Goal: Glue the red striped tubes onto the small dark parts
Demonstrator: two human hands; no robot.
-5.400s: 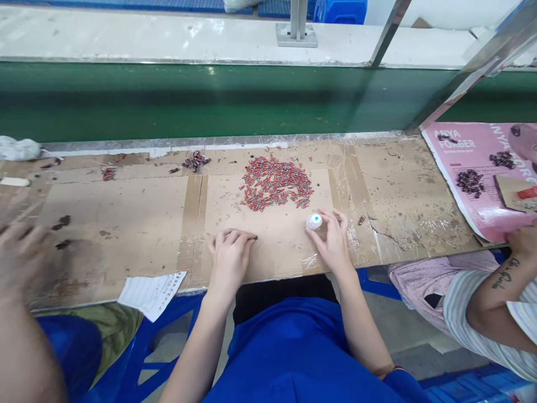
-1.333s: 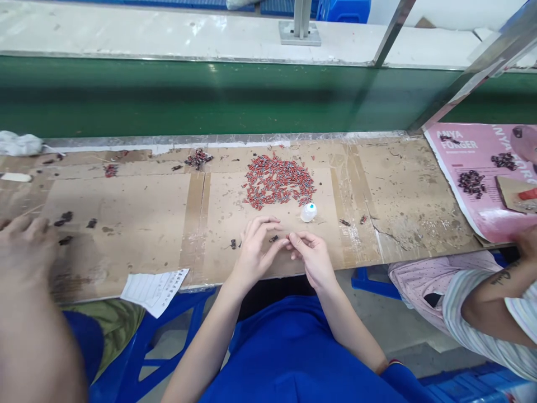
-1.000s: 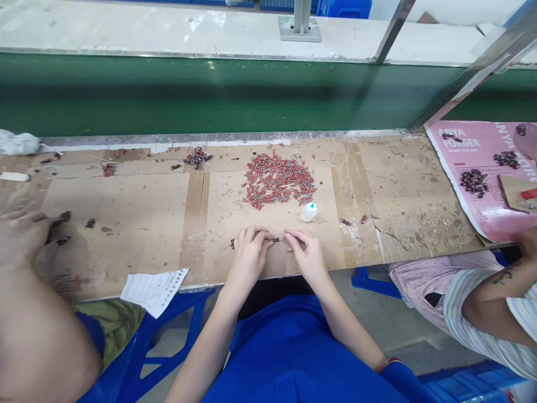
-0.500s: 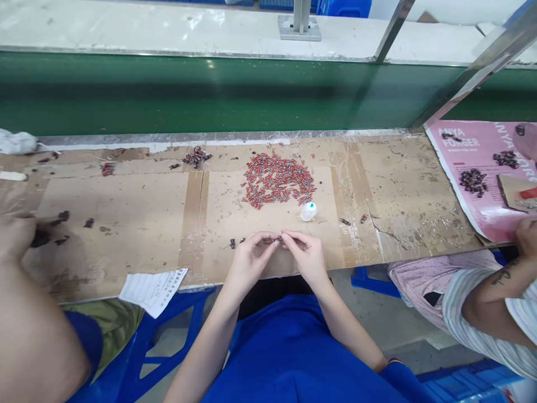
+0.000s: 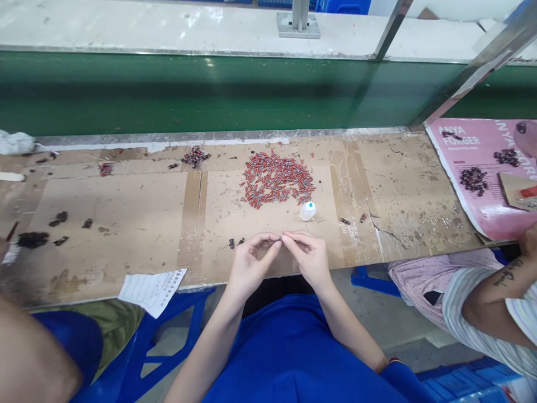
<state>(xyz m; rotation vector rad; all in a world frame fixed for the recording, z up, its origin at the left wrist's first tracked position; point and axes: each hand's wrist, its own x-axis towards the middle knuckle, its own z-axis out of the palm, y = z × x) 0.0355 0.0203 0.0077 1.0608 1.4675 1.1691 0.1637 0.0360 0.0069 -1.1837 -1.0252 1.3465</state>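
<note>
My left hand (image 5: 250, 263) and my right hand (image 5: 309, 257) meet fingertip to fingertip above the near edge of the cardboard-covered bench (image 5: 138, 207). Both pinch one tiny dark part (image 5: 280, 239) between them. Just beyond my hands stands a small white bottle with a blue cap (image 5: 307, 210). Behind it lies a heap of small red parts (image 5: 277, 180). Two small dark pieces (image 5: 235, 242) lie on the cardboard left of my left hand.
A green conveyor belt (image 5: 210, 92) runs along the far side. A co-worker's tattooed arm (image 5: 495, 291) is at the right by a pink printed sheet (image 5: 474, 168) with dark parts. Another person's arm (image 5: 29, 358) is at the lower left. A printed paper slip (image 5: 153, 290) overhangs the edge.
My hands have come together from the bottle and the cardboard and now pinch one small part. The person on the left has pulled a hand back off the bench, leaving a dark pile.
</note>
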